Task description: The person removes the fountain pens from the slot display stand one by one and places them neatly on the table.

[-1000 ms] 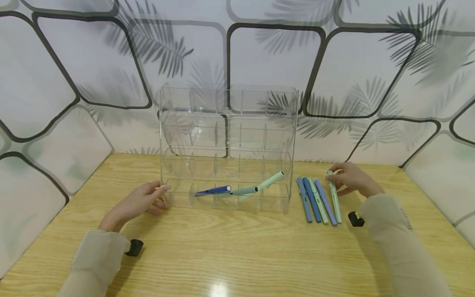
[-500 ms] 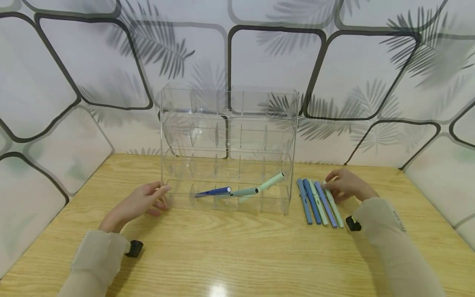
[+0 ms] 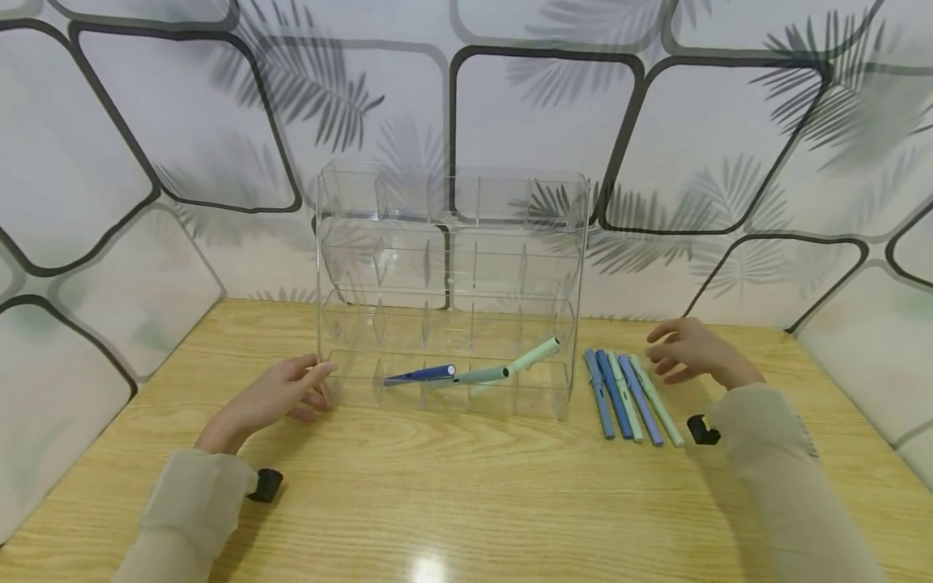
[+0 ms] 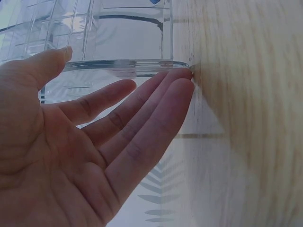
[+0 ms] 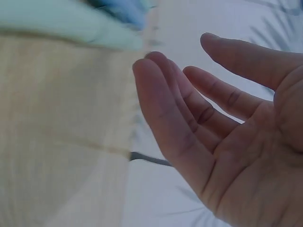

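My left hand (image 3: 280, 395) is at the left side of a clear acrylic rack (image 3: 318, 267), its fairly straight fingers (image 4: 156, 118) right at the rack's lower side edge. To the right of the rack, several slim capped pens lie side by side on the table. From left to right they are a grey-blue pen (image 3: 599, 397), a darker blue pen (image 3: 615, 394), a light green pen (image 3: 628, 397), a lavender pen (image 3: 641, 401) and a pale green pen (image 3: 658, 402). My right hand (image 3: 688, 354) hovers just right of the pale green pen, fingers loosely bent, with nothing in it.
In the rack's lowest tier lean a dark blue pen (image 3: 420, 375), a grey-green pen (image 3: 477, 376) and a mint pen (image 3: 535, 355). Patterned wall panels (image 3: 539, 121) enclose the wooden table (image 3: 466, 494) at the back and sides.
My right hand moved the pale green pen left against the row of pens, let go of it and drew back to the right. My left hand has stayed at the rack.
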Tool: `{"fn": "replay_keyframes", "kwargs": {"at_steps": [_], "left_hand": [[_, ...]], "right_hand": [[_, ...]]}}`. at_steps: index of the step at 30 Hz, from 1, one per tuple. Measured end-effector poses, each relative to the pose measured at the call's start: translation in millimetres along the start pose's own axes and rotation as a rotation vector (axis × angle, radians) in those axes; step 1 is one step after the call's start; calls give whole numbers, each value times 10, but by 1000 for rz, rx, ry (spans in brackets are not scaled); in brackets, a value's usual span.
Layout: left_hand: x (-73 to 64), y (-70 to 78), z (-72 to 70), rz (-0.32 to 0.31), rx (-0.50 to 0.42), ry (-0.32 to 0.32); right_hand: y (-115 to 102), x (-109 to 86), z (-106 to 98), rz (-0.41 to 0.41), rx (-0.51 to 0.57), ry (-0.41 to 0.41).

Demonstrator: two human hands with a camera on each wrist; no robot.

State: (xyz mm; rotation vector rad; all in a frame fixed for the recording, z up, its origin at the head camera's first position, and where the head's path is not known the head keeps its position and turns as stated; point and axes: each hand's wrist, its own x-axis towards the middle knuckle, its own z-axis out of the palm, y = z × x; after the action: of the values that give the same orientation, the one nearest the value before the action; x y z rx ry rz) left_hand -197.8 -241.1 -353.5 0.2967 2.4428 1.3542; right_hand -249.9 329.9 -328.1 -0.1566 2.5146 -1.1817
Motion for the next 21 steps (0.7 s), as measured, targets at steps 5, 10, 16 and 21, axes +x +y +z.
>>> {"fn": "replay_keyframes", "kwargs": {"at_steps": [5,10,16,21], "left_hand": [[-5,3,-10,2,3,-2],[-7,7,-10,-2,10,-2],[-8,2,-5,11,12,-6],[-2,2,-7,16,10,-4]], "right_hand": [[-140,-72,-41,-43,18,25],[-288,-119,-39,-87,35,42],[-456,-180,-12,-145,41,56],[-581,-210,25,-182,45,59]]}}
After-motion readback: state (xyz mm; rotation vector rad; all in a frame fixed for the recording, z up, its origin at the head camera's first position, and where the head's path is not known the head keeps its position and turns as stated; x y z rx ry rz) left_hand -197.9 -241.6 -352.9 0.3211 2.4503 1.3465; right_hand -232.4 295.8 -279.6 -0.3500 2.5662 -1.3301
